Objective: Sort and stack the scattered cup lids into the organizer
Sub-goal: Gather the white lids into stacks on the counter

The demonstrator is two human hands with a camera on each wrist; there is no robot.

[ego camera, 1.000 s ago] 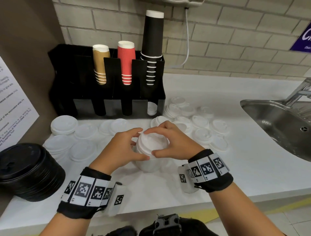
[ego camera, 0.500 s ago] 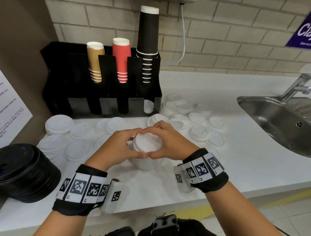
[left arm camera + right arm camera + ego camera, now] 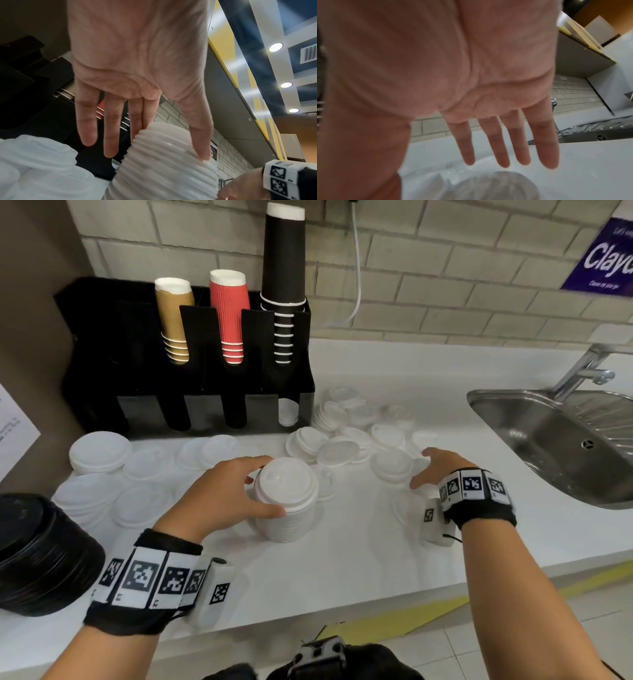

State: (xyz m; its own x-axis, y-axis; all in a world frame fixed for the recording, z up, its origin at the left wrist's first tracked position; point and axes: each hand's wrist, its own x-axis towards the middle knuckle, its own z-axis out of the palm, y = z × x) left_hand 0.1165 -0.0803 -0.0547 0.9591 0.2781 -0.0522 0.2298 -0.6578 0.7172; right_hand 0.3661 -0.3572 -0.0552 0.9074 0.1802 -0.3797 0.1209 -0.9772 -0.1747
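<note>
A tall stack of white cup lids stands on the white counter in front of me. My left hand grips its top, thumb at the front and fingers behind; the left wrist view shows the thumb on the ribbed stack. To the right, my right hand hovers with fingers spread beside loose white lids, holding nothing. In the right wrist view, its straight fingers hang above a lid. The black organizer stands behind, holding paper cups.
More white lids lie scattered at the left, and a pile of black lids sits at the near left corner. A steel sink with a tap is sunk into the counter on the right.
My right hand has let go of the lid stack and swung right over the loose lids. The left hand still holds the stack.
</note>
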